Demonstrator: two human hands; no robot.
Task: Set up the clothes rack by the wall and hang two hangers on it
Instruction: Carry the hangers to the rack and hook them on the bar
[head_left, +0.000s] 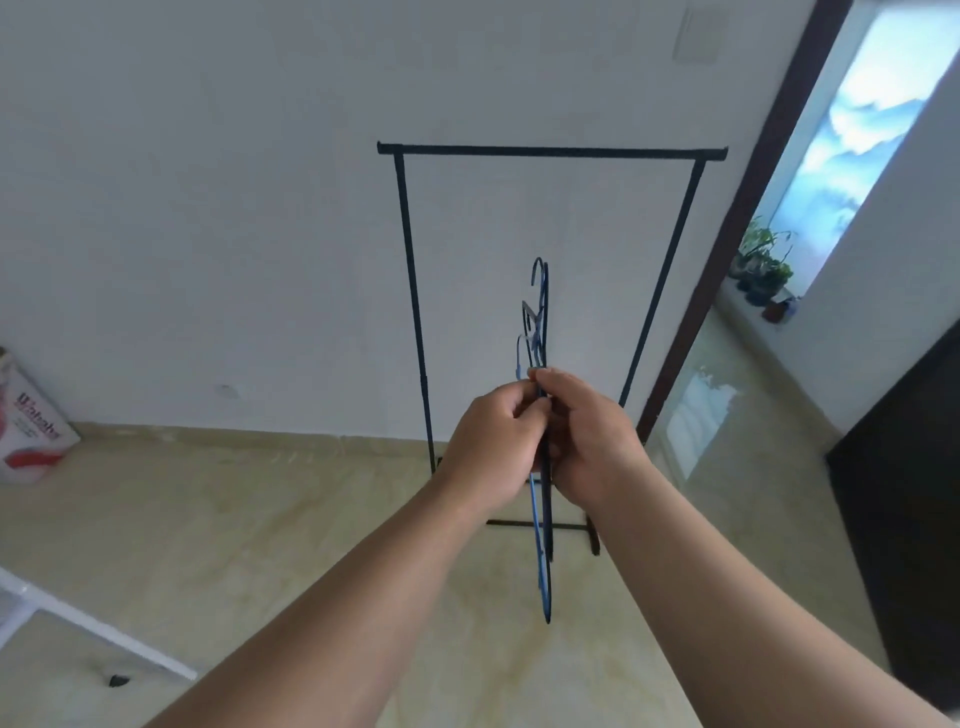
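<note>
Rack (550, 151) setup looks done: the black frame stands upright against the wall (208, 208), its top bar bare. Left hand (491, 449) and right hand (589, 441) both pinch a bundle of blue hangers (543, 561) in front of it, edge-on, probably several. Both hangings remain.

Beige tiled floor (218, 519) under clothes rack (550, 151), Watsons bag (31, 431)

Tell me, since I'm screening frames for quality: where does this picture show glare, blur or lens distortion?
Head view: daylight from the window glares on the glossy floor; the wide lens makes the clothes rack lean, its uprights converging downward; the hangers, edge-on between left hand and right hand, look softly smeared.
</note>
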